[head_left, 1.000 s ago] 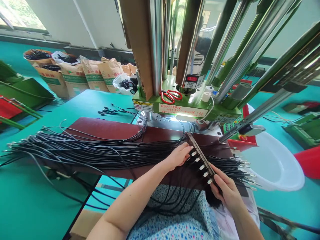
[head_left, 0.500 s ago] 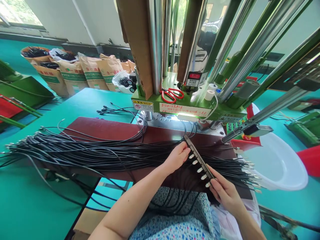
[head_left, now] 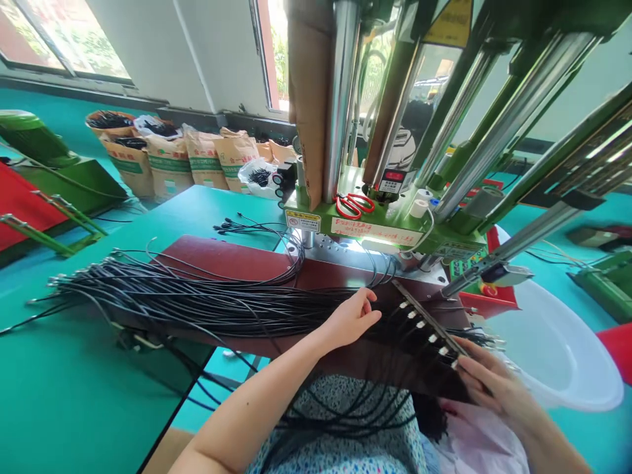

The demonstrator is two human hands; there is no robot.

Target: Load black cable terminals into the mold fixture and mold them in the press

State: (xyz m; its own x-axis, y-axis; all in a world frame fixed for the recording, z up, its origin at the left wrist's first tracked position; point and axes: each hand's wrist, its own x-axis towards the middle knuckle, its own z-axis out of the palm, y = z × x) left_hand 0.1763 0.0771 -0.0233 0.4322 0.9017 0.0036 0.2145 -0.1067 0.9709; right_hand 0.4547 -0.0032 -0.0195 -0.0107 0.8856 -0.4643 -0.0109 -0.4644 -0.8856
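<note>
My right hand [head_left: 494,372] grips the near end of a long dark metal bar [head_left: 429,315], its thumb on top. The bar slants from the machine's front down to the right. A row of small silver-tipped cable connectors [head_left: 433,338] sticks out of its left side, and black cables [head_left: 365,401] hang below toward my lap. My left hand [head_left: 350,319] is off the bar, over the bundle of black cables [head_left: 222,303] lying across the dark red board [head_left: 222,257]. Its fingers are loosely curled, with a gap between thumb and forefinger and nothing visible in it.
The green press machine [head_left: 316,210] stands ahead, with red-handled scissors [head_left: 353,206] on its ledge. A white basin [head_left: 567,349] is to the right. Several paper sacks [head_left: 170,164] line the back wall. Several cable ends [head_left: 227,226] lie on the green surface at the left.
My left hand has let go of the metal bar. My right hand has carried the bar to the right. The camera view has turned slightly left.
</note>
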